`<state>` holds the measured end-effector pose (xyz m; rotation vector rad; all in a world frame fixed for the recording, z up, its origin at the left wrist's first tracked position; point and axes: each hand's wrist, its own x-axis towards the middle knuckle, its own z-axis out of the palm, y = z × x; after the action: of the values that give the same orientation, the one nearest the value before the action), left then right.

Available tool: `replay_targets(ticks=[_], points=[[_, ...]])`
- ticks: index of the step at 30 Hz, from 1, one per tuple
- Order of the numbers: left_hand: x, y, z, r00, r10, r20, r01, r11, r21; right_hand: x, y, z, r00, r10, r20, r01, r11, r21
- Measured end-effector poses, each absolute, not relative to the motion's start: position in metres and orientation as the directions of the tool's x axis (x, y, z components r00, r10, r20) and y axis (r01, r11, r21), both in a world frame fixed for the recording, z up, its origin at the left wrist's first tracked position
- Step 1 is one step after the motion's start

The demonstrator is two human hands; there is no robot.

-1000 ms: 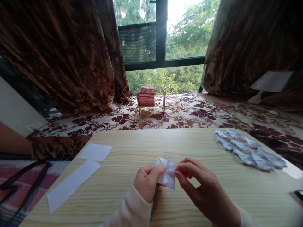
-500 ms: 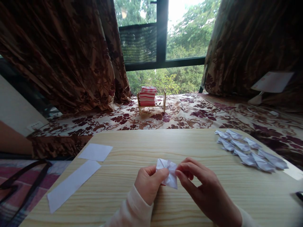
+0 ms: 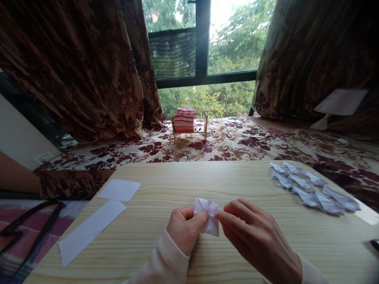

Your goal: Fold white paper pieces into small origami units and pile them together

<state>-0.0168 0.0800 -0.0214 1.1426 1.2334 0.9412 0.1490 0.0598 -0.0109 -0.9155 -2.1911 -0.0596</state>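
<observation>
A small white folded paper (image 3: 211, 227), creased into a squarish shape, is held above the wooden table. My left hand (image 3: 185, 228) grips its left side, the thumb pressed flat on the front near the centre. At the paper's right edge, my right hand (image 3: 254, 236) has its thumb and index fingertips closed together on the paper; the other fingers are curled above. The paper's back and the left fingers behind it are hidden.
On the table (image 3: 166, 181), a white paper sheet (image 3: 119, 190) and a long paper strip (image 3: 92, 232) lie at the left. Several folded paper pieces (image 3: 301, 181) sit in rows at the right. Behind, a small rack (image 3: 189, 133) holds folded striped cloths (image 3: 184, 120); a lamp (image 3: 340, 102) stands far right.
The folded paper and my left hand have shifted slightly left. My right hand has turned a little, its fingertips moving left onto the paper's right edge.
</observation>
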Motion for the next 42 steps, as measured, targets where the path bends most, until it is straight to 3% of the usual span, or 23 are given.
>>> replay_targets(ticks=[4,9,12,17,30,42], points=[[-0.016,0.079,-0.021,0.144,0.966,-0.214,0.052,0.208,0.977,0.148,0.059,-0.012,-0.461,0.593,0.661,0.633,0.741,-0.223],[-0.013,0.076,-0.021,0.156,0.971,-0.181,0.125,0.163,0.979,0.144,0.061,-0.022,-0.322,0.748,0.58,0.539,0.649,-0.537],[-0.012,0.075,-0.02,0.144,0.974,-0.176,0.199,0.146,0.969,0.143,0.061,-0.023,-0.294,0.786,0.543,0.509,0.61,-0.608],[-0.013,0.075,-0.019,0.114,0.978,-0.174,0.265,0.139,0.954,0.143,0.06,-0.023,-0.334,0.713,0.616,0.581,0.671,-0.46],[-0.014,0.078,-0.028,0.116,0.97,-0.214,0.16,0.194,0.968,0.147,0.06,-0.013,-0.523,0.531,0.667,0.577,0.796,-0.181],[-0.016,0.078,-0.029,0.115,0.969,-0.217,0.139,0.201,0.97,0.144,0.06,-0.016,-0.407,0.607,0.683,0.627,0.729,-0.275]])
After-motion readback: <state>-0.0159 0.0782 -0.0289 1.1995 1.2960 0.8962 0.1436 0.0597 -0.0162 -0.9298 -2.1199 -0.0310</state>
